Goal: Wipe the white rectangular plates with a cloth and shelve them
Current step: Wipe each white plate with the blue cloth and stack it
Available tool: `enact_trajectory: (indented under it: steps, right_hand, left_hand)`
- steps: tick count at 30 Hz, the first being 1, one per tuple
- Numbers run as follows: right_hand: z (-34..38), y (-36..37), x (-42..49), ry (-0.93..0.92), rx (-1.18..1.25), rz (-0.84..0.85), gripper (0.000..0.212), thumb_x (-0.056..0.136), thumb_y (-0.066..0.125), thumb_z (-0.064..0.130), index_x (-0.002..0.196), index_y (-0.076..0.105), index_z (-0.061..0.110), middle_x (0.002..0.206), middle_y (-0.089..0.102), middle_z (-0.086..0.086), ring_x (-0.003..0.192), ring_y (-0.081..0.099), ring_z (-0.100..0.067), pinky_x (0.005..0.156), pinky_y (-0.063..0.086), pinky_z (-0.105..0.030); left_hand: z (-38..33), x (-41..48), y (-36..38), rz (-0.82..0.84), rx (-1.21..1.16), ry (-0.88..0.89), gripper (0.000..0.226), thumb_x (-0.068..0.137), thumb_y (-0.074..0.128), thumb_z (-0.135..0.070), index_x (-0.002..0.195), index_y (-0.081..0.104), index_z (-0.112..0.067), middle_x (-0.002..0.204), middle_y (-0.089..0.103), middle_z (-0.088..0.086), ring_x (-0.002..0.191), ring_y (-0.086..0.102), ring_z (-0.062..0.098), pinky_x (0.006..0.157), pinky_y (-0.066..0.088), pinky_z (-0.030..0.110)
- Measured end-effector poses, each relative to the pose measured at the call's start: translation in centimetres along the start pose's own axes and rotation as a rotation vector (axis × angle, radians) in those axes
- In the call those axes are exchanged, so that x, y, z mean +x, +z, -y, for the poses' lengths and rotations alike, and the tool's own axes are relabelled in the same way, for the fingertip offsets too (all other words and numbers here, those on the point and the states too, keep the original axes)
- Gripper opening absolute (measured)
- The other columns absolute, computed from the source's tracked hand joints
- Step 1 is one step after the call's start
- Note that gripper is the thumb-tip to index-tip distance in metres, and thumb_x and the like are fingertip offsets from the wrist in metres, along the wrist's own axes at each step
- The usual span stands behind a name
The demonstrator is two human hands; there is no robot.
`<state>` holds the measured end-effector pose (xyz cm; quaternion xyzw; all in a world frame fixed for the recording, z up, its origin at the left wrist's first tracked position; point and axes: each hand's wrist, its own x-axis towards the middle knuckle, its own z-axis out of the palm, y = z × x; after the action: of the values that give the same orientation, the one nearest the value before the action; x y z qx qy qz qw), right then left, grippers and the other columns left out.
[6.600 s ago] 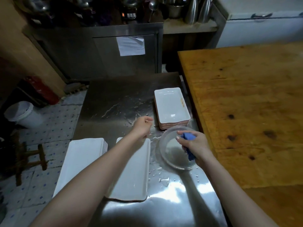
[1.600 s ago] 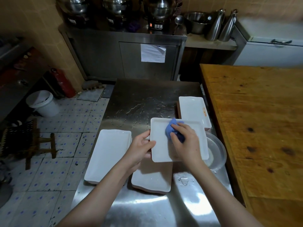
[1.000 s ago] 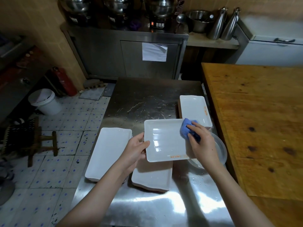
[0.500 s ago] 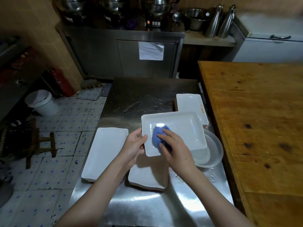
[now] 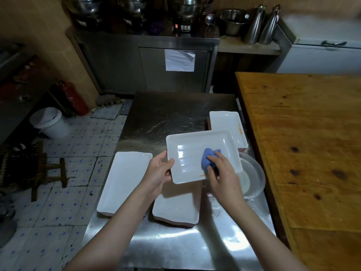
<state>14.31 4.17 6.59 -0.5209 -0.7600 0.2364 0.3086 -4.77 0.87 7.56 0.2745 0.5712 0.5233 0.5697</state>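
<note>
Your left hand (image 5: pixel 158 173) grips the plate's (image 5: pixel 187 153) left edge | your right hand (image 5: pixel 222 173) presses the blue cloth (image 5: pixel 208 158) into it, fingers curled round it

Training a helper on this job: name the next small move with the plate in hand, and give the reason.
Probably sweep the blue cloth toward the right end of the held plate: the right hand presses it mid-plate while the left hand grips the left edge, steadying it for a stroke.

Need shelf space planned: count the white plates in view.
4 show: held plate in the left hand, far-right plate, near-left plate, centre plate. More may lie hidden, stacked beneath the last three.
</note>
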Motion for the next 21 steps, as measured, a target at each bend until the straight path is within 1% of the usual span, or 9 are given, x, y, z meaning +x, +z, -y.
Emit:
enact_trajectory:
  steps: [4, 5, 6, 8, 10, 13, 16, 18, 21]
  right_hand:
    - [3.2, 2.2, -1.0, -0.132, 0.029, 0.110, 0.029, 0.091, 0.055, 0.013, 0.119, 0.059, 0.013, 0.135, 0.049, -0.006, 0.127, 0.041, -0.017, 0.098, 0.018, -0.004]
    - [3.7, 2.6, -1.1, -0.156, 0.026, 0.124, 0.029, 0.091, 0.055, 0.013, 0.120, 0.059, 0.012, 0.136, 0.049, -0.006, 0.127, 0.041, -0.017, 0.098, 0.019, -0.003]
    - [4.0, 3.0, -1.2, -0.173, 0.015, 0.134, 0.029, 0.092, 0.055, 0.015, 0.120, 0.058, 0.012, 0.137, 0.048, -0.005, 0.128, 0.041, -0.017, 0.098, 0.024, -0.007]
    - [3.8, 3.3, -1.1, -0.179, -0.018, 0.155, 0.030, 0.093, 0.054, 0.019, 0.122, 0.058, 0.014, 0.139, 0.046, -0.002, 0.129, 0.040, -0.015, 0.095, 0.037, -0.020]
    - [3.2, 2.8, -0.7, -0.168, -0.044, 0.149, 0.029, 0.092, 0.055, 0.022, 0.120, 0.060, 0.016, 0.136, 0.048, 0.000, 0.126, 0.044, -0.016, 0.090, 0.044, -0.028]
    - [1.8, 1.7, -0.2, -0.149, -0.084, 0.090, 0.026, 0.088, 0.061, 0.019, 0.113, 0.065, 0.015, 0.128, 0.056, -0.004, 0.118, 0.051, -0.022, 0.091, 0.045, -0.031]
    - [-0.1, 0.1, 0.3, -0.097, -0.186, -0.003, 0.026, 0.083, 0.067, 0.016, 0.109, 0.068, 0.013, 0.121, 0.062, -0.008, 0.115, 0.055, -0.026, 0.092, 0.045, -0.036]
    - [-1.7, -1.1, 0.7, -0.054, -0.246, -0.057, 0.027, 0.079, 0.071, 0.011, 0.106, 0.069, 0.010, 0.115, 0.065, -0.012, 0.107, 0.060, -0.032, 0.088, 0.048, -0.040]
    - [-2.5, -1.6, 0.7, -0.032, -0.294, -0.058, 0.029, 0.078, 0.070, 0.003, 0.107, 0.068, 0.005, 0.114, 0.064, -0.017, 0.099, 0.060, -0.038, 0.081, 0.050, -0.044]
  left_hand:
    - [0.4, 0.1, 0.5, 0.002, -0.029, -0.007, 0.028, 0.101, 0.044, -0.007, 0.120, 0.059, -0.021, 0.111, 0.073, 0.004, 0.100, 0.070, 0.023, 0.081, 0.059, 0.037]
    - [0.5, 0.0, 0.5, 0.000, -0.034, -0.012, 0.028, 0.102, 0.044, -0.008, 0.120, 0.060, -0.021, 0.112, 0.073, 0.003, 0.100, 0.070, 0.022, 0.080, 0.059, 0.035]
    - [0.6, 0.0, 0.5, -0.008, -0.038, -0.017, 0.027, 0.102, 0.044, -0.009, 0.121, 0.060, -0.021, 0.112, 0.072, 0.003, 0.101, 0.070, 0.022, 0.080, 0.059, 0.035]
    - [0.8, 0.0, 0.2, -0.025, -0.041, -0.019, 0.027, 0.102, 0.043, -0.010, 0.121, 0.060, -0.020, 0.113, 0.072, 0.003, 0.102, 0.070, 0.022, 0.081, 0.058, 0.036]
    - [0.9, 0.0, 0.0, -0.036, -0.042, -0.018, 0.027, 0.102, 0.043, -0.010, 0.120, 0.060, -0.021, 0.112, 0.073, 0.002, 0.101, 0.070, 0.022, 0.078, 0.058, 0.036]
    - [1.0, -0.1, -0.2, -0.074, -0.048, -0.029, 0.027, 0.102, 0.044, -0.010, 0.121, 0.060, -0.019, 0.108, 0.073, 0.000, 0.098, 0.071, 0.021, 0.072, 0.059, 0.031]
    - [0.9, -0.1, -0.7, -0.104, -0.021, -0.029, 0.030, 0.101, 0.047, -0.011, 0.129, 0.056, -0.016, 0.113, 0.072, 0.001, 0.102, 0.069, 0.021, 0.078, 0.057, 0.034]
    - [0.6, -0.3, -1.0, -0.098, 0.006, -0.018, 0.033, 0.101, 0.047, -0.011, 0.132, 0.055, -0.016, 0.113, 0.072, -0.001, 0.102, 0.069, 0.018, 0.082, 0.057, 0.035]
    - [0.3, -0.4, -1.1, -0.080, 0.023, -0.017, 0.035, 0.101, 0.047, -0.012, 0.135, 0.054, -0.017, 0.116, 0.071, -0.001, 0.104, 0.069, 0.018, 0.085, 0.057, 0.035]
